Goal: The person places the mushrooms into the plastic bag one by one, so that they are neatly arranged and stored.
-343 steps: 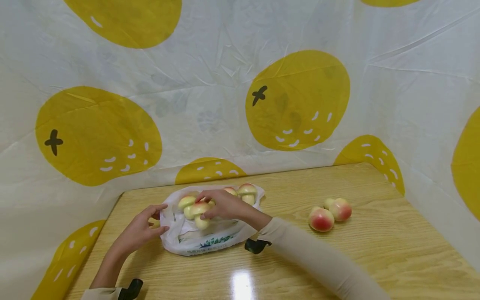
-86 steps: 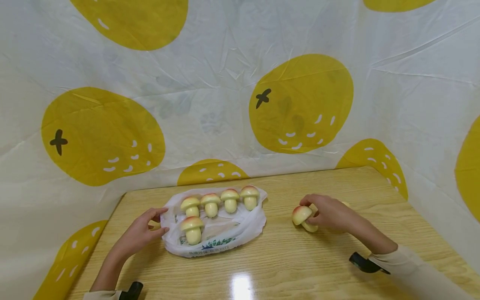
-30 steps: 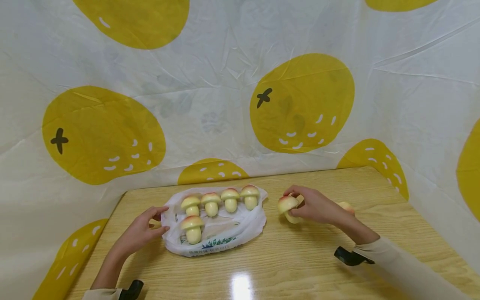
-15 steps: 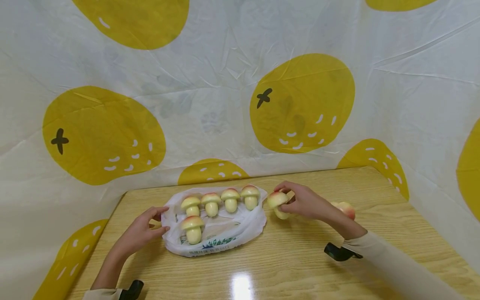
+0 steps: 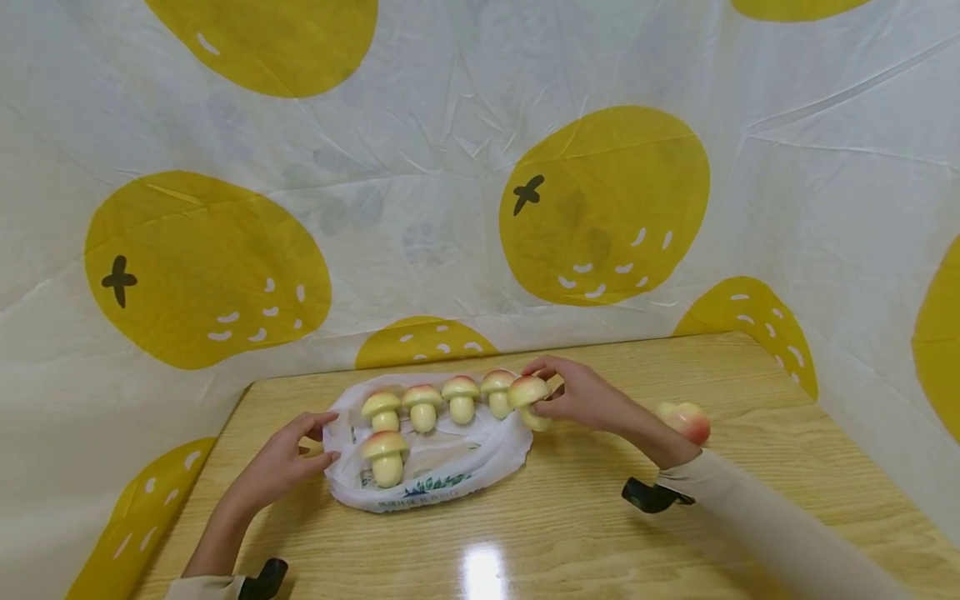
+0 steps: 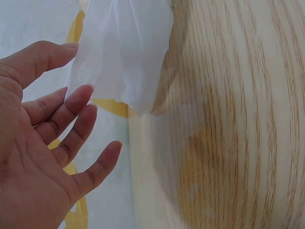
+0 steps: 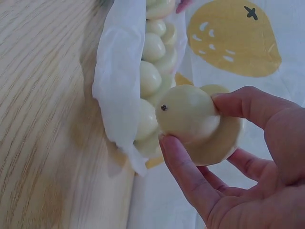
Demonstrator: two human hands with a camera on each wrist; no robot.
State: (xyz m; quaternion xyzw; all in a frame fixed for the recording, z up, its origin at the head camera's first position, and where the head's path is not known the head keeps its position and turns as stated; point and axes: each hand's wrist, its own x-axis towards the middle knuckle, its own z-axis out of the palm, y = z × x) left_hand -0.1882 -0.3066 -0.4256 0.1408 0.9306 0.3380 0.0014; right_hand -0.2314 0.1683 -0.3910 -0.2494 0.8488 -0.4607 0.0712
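My right hand (image 5: 581, 398) grips a toy mushroom (image 5: 528, 390), cream with a reddish cap, over the right edge of a white plastic bag (image 5: 495, 467). In the right wrist view the thumb and fingers hold this mushroom (image 7: 188, 114), stem end toward the camera. Inside the opened bag several similar mushrooms stand: a row along the back and one mushroom (image 5: 386, 458) in front at the left. My left hand (image 5: 281, 462) is at the bag's left rim, thumb and fingers spread apart. In the left wrist view its relaxed fingers (image 6: 78, 102) touch the thin plastic.
Another mushroom (image 5: 686, 422) lies on the wooden table (image 5: 585, 533) to the right, partly behind my right forearm. A white curtain (image 5: 420, 233) with yellow fruit prints stands behind and at both sides of the table.
My right hand has carried a mushroom leftward from the table's right side to the bag's right edge. Earlier, the bag's mushrooms were arranged into a row. My left hand stays at the rim.
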